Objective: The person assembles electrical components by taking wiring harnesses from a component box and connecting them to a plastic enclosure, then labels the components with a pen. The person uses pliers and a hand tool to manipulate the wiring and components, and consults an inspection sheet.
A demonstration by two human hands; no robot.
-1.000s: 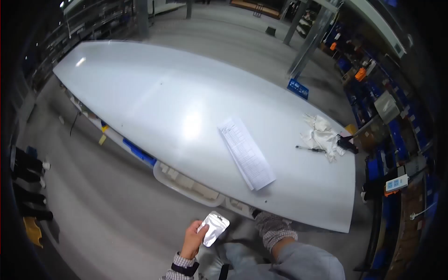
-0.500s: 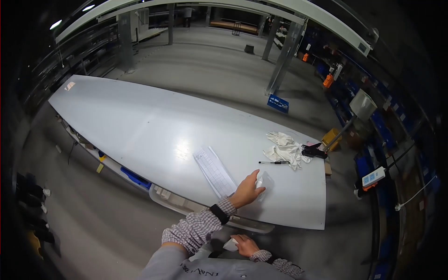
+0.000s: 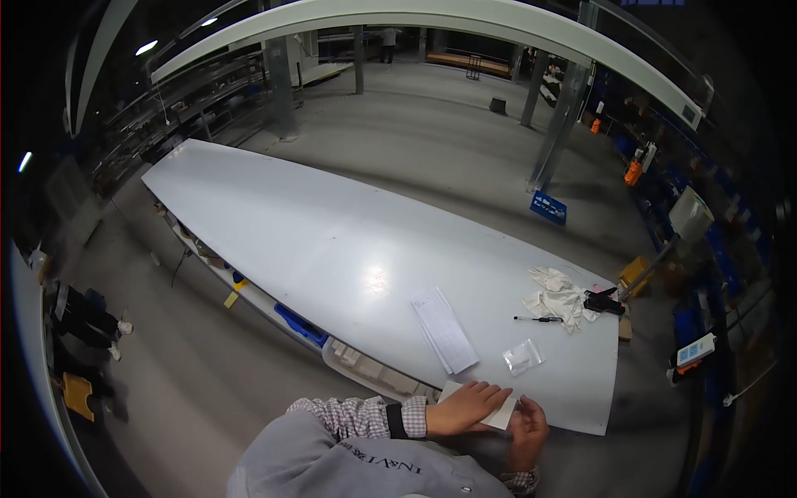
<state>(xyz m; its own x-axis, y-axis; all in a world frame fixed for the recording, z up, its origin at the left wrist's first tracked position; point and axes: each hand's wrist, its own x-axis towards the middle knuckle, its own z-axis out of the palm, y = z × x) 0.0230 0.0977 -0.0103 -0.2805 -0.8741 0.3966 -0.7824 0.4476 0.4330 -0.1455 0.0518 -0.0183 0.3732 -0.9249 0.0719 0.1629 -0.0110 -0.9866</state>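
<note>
At the near edge of the white table [image 3: 282, 224], a flat white piece like a card or small carton [image 3: 502, 414] is between my hands. My left hand [image 3: 469, 407] lies across it, fingers together over its top, with a corner showing beyond the wrist. My right hand [image 3: 529, 427] has its thumb and fingers closed at the other end. Just beyond them lies a small clear plastic bag [image 3: 522, 357] with something whitish inside. Folded printed sheets [image 3: 446, 331] rest to the left of the bag.
A black pen [image 3: 538, 319], crumpled white gloves or cloth [image 3: 554, 297] and a black tool [image 3: 603, 302] lie at the table's right end. An open white bin [image 3: 369, 372] sits below the near edge. A lamp-like fixture [image 3: 691, 214] stands at the right.
My left hand has let go of the plastic bag, now lying on the table, and come back to the white piece. My right hand has lifted that piece to the table edge. The view has shifted.
</note>
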